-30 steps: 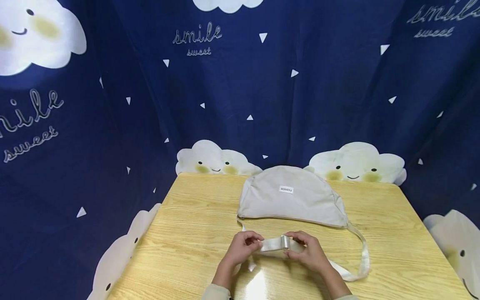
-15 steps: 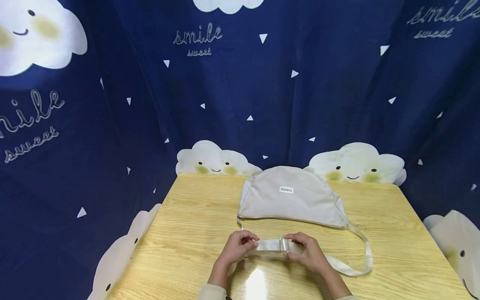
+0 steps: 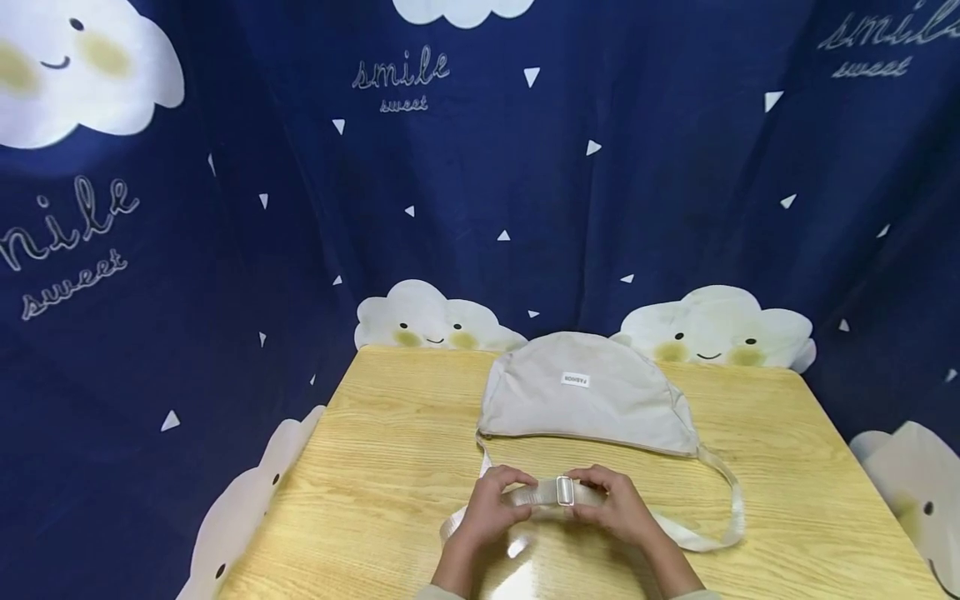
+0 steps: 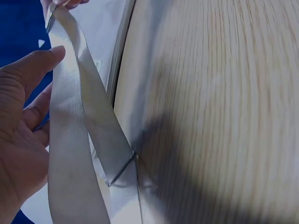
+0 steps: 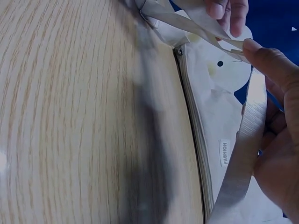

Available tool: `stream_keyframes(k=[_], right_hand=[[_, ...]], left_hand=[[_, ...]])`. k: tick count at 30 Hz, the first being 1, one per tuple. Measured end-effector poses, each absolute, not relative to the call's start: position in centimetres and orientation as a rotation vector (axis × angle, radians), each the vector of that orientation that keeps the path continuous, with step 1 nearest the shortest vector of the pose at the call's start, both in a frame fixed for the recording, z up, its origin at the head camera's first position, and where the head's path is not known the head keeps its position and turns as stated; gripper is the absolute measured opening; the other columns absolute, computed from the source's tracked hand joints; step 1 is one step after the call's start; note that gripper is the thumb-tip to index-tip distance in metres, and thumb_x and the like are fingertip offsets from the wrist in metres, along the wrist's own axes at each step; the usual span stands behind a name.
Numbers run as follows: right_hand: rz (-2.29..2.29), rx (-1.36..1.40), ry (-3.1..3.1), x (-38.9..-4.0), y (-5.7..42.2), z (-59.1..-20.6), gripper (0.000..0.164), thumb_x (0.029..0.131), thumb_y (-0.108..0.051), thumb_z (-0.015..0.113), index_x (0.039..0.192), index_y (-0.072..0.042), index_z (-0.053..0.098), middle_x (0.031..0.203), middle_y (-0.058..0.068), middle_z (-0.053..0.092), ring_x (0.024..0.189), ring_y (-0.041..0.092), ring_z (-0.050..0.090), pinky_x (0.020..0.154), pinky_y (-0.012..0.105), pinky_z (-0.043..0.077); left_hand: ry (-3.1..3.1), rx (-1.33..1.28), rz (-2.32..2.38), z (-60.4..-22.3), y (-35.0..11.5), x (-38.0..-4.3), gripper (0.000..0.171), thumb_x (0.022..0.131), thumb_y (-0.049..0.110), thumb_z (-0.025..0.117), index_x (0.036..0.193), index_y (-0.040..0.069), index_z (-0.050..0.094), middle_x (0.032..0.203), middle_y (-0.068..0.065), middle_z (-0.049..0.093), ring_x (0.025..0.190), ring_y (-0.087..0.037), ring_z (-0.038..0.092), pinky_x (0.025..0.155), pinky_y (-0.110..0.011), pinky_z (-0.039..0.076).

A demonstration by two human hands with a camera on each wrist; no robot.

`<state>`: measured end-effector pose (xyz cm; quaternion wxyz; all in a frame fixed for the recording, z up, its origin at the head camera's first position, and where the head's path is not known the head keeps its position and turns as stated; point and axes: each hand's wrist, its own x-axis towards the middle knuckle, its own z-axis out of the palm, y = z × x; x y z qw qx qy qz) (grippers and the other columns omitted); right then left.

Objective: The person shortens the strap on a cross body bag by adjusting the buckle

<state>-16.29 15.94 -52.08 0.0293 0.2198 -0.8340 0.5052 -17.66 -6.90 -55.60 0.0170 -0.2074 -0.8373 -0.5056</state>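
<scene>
Navy curtain fills the upper frame behind the wooden table. At lower center, the left hand and right hand each pinch the pale strap between thumb and fingers; the buckle sits between the hands, just beside the right fingertips.

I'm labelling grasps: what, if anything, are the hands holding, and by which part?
The strap of the bag: the right hand pinches it beside the metal buckle; the left hand holds it on the buckle's other side.
</scene>
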Motion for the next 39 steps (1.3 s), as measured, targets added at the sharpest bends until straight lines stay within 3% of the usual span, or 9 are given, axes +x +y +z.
stream_keyframes(k=[6,12,20,24,27,32,35,39], right_hand=[[1.580,0.661,-2.601,-16.1,16.0,-51.8,0.040,0.069,-0.002,0.079,0.106,0.001,0.066,0.087,0.006,0.062,0.074,0.024,0.052,0.065,0.029,0.045],[1.614,0.673,-2.567,-16.8,16.1,-53.4,0.042,0.069,-0.006,0.080,0.108,-0.001,0.067,0.087,0.003,0.062,0.075,0.020,0.052,0.065,0.028,0.044],[1.653,0.748,-2.517,-17.7,16.7,-55.8,0.040,0.073,-0.020,0.080,0.109,-0.009,0.068,0.090,-0.004,0.064,0.077,0.012,0.054,0.065,0.026,0.045],[1.672,0.750,-2.545,-17.7,17.0,-55.6,0.043,0.072,-0.026,0.080,0.110,-0.009,0.068,0.090,-0.005,0.063,0.078,0.012,0.054,0.066,0.026,0.045],[1.695,0.771,-2.589,-18.0,17.1,-55.4,0.046,0.072,-0.027,0.080,0.112,-0.009,0.067,0.090,-0.003,0.062,0.079,0.014,0.054,0.067,0.028,0.046],[1.774,0.795,-2.592,-17.7,16.9,-54.4,0.045,0.073,-0.018,0.079,0.113,-0.002,0.065,0.093,0.004,0.063,0.081,0.021,0.056,0.069,0.029,0.048],[1.843,0.770,-2.584,-17.5,16.7,-54.5,0.046,0.073,-0.016,0.079,0.114,0.000,0.064,0.100,0.009,0.064,0.085,0.021,0.058,0.072,0.029,0.049],[1.891,0.729,-2.603,-17.9,17.1,-55.4,0.047,0.075,-0.020,0.078,0.115,-0.001,0.063,0.108,0.011,0.063,0.090,0.018,0.059,0.075,0.028,0.049]], left_hand=[[-2.550,-0.680,-1.662,-56.0,-5.9,-17.8,0.033,0.071,0.011,0.080,0.102,0.015,0.069,0.103,0.009,0.063,0.101,-0.012,0.055,0.087,-0.034,0.042],[-2.509,-0.702,-1.759,-56.3,-5.3,-18.3,0.039,0.071,0.017,0.080,0.108,0.016,0.067,0.109,0.007,0.063,0.106,-0.015,0.054,0.093,-0.041,0.040],[-2.443,-0.602,-2.104,-56.1,-4.4,-18.3,0.041,0.067,0.011,0.083,0.106,0.015,0.069,0.104,0.005,0.064,0.094,-0.015,0.057,0.074,-0.029,0.050],[-2.407,-0.671,-2.090,-56.5,-4.0,-18.2,0.043,0.067,0.014,0.084,0.107,0.011,0.068,0.104,0.003,0.066,0.096,-0.014,0.059,0.081,-0.028,0.047],[-2.358,-0.711,-2.074,-56.7,-4.0,-18.4,0.040,0.067,0.009,0.083,0.105,0.008,0.068,0.102,0.001,0.067,0.094,-0.013,0.061,0.083,-0.029,0.047],[-2.371,-0.741,-2.063,-56.6,-4.3,-18.7,0.043,0.065,0.012,0.085,0.104,0.011,0.069,0.099,0.004,0.066,0.090,-0.012,0.061,0.080,-0.029,0.049],[-2.431,-0.738,-1.989,-56.5,-4.4,-18.6,0.044,0.064,0.019,0.086,0.104,0.015,0.070,0.098,0.008,0.065,0.090,-0.011,0.059,0.081,-0.029,0.047],[-2.429,-0.777,-1.904,-56.6,-4.6,-18.7,0.040,0.065,0.015,0.085,0.101,0.014,0.070,0.095,0.007,0.065,0.086,-0.009,0.058,0.077,-0.027,0.047]])
